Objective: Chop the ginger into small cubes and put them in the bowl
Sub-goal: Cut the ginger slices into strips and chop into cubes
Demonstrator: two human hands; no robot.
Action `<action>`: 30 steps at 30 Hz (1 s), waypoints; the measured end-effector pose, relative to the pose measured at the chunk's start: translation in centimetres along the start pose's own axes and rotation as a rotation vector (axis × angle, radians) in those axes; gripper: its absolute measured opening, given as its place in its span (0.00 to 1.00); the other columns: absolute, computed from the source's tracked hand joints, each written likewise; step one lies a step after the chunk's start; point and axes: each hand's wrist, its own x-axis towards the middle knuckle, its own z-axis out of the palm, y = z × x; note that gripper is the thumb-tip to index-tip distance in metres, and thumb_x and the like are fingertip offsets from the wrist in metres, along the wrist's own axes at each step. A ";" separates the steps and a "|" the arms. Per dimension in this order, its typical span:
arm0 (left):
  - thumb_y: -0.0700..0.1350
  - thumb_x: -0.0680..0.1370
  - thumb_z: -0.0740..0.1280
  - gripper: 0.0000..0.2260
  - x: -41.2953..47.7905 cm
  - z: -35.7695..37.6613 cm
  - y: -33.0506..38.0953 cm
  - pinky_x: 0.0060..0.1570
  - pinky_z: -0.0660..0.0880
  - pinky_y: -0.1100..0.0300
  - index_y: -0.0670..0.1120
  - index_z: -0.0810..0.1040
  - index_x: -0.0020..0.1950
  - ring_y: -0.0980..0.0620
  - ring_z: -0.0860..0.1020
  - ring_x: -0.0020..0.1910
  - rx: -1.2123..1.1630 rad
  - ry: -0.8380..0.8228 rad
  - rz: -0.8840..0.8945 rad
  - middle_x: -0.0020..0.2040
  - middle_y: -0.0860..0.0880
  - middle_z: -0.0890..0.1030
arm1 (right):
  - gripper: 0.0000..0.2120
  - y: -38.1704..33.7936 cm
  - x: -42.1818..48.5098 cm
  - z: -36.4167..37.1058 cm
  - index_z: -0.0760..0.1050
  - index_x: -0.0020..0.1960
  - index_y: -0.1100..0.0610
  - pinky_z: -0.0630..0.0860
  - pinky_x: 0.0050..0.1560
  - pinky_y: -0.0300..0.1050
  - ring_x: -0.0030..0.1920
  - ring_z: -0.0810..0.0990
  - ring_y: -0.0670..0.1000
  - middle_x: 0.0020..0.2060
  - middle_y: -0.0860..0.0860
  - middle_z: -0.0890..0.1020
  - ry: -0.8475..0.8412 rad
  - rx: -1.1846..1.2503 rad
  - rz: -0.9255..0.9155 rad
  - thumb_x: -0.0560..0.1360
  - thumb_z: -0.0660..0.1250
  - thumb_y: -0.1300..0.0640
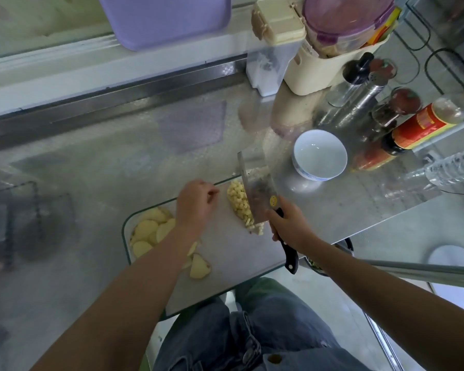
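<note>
right hand (287,226): fingers wrapped round the cleaver (255,183) handle, blade right against the cubes | left hand (196,204): fingers loosely curled, holding nothing, just left of the pile | ginger cubes (239,203) heaped on the cutting board (225,255), ginger slices (150,231) at its left end | bowl (322,156) on the bench (105,162), near the board

Kitchen. Evidence: reflective stainless-steel tabletop (91,170); red-labelled sauce bottles (418,127) and metal spice shaker (373,88) far right; translucent green-rimmed chopping board (225,259) near.

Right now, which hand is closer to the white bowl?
Right. The right hand holds the cleaver below the bowl; the left hand is farther left, past the ginger cubes.
</note>
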 end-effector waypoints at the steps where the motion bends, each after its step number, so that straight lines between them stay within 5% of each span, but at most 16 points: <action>1: 0.40 0.75 0.69 0.09 -0.4 0.4 0.7 0.49 0.75 0.53 0.44 0.83 0.53 0.46 0.80 0.47 -0.042 -0.036 0.031 0.47 0.45 0.83 | 0.08 0.0 0.0 -0.1 0.69 0.41 0.52 0.72 0.24 0.41 0.21 0.74 0.46 0.27 0.53 0.75 0.006 -0.002 -0.012 0.76 0.61 0.62; 5: 0.41 0.73 0.70 0.14 -1.7 1.9 1.9 0.52 0.76 0.52 0.47 0.80 0.58 0.49 0.81 0.49 -0.084 -0.093 0.035 0.49 0.48 0.84 | 0.03 0.1 0.0 -0.5 0.71 0.44 0.56 0.72 0.23 0.38 0.21 0.74 0.44 0.29 0.52 0.75 0.030 -0.079 -0.043 0.76 0.61 0.61; 9: 0.45 0.76 0.69 0.05 -2.8 1.3 1.2 0.44 0.73 0.60 0.46 0.81 0.49 0.52 0.78 0.42 -0.105 0.039 -0.049 0.44 0.49 0.81 | 0.06 0.0 -0.9 -0.3 0.71 0.46 0.55 0.74 0.27 0.49 0.28 0.77 0.54 0.31 0.53 0.77 0.067 -0.265 -0.154 0.76 0.63 0.53; 14: 0.58 0.82 0.56 0.21 -3.9 -0.1 3.0 0.30 0.74 0.57 0.43 0.79 0.51 0.48 0.78 0.31 -0.904 -0.166 -0.458 0.36 0.43 0.83 | 0.10 -0.7 -2.7 1.3 0.67 0.52 0.53 0.65 0.33 0.44 0.33 0.76 0.57 0.33 0.50 0.76 0.133 -0.682 -0.393 0.76 0.61 0.48; 17: 0.54 0.82 0.58 0.17 -4.6 0.0 4.1 0.25 0.74 0.60 0.42 0.78 0.50 0.49 0.79 0.27 -0.949 -0.142 -0.509 0.34 0.42 0.82 | 0.11 -0.9 -4.2 2.7 0.69 0.54 0.54 0.67 0.34 0.44 0.38 0.79 0.57 0.41 0.52 0.81 0.075 -0.759 -0.562 0.76 0.61 0.49; 20: 0.46 0.83 0.57 0.15 -5.6 0.4 3.7 0.28 0.78 0.56 0.36 0.76 0.54 0.47 0.80 0.30 -0.890 -0.002 -0.612 0.42 0.36 0.80 | 0.12 -0.8 -4.9 3.4 0.71 0.57 0.53 0.71 0.39 0.45 0.44 0.79 0.55 0.46 0.50 0.81 -0.039 -0.697 -0.602 0.77 0.62 0.48; 24: 0.45 0.81 0.59 0.11 -6.7 0.2 3.0 0.43 0.80 0.42 0.39 0.73 0.46 0.39 0.79 0.41 -0.976 0.075 -0.740 0.42 0.38 0.76 | 0.09 -1.0 -4.8 3.0 0.77 0.55 0.51 0.72 0.40 0.46 0.39 0.76 0.48 0.39 0.47 0.78 -0.086 -0.472 -0.533 0.78 0.63 0.50; 27: 0.44 0.82 0.55 0.11 -7.3 -0.3 2.5 0.27 0.78 0.53 0.39 0.71 0.44 0.43 0.77 0.31 -0.933 0.054 -0.720 0.37 0.40 0.73 | 0.07 -1.0 -4.2 2.7 0.79 0.55 0.56 0.75 0.43 0.46 0.39 0.76 0.48 0.45 0.49 0.77 0.016 -0.340 -0.494 0.78 0.65 0.57; 30: 0.43 0.80 0.54 0.13 -7.8 -0.5 1.9 0.17 0.64 0.65 0.44 0.66 0.35 0.51 0.68 0.18 -0.852 0.049 -0.686 0.25 0.46 0.67 | 0.09 -1.5 -3.3 2.8 0.78 0.58 0.56 0.76 0.47 0.41 0.44 0.77 0.47 0.51 0.50 0.80 -0.003 -0.229 -0.402 0.78 0.65 0.60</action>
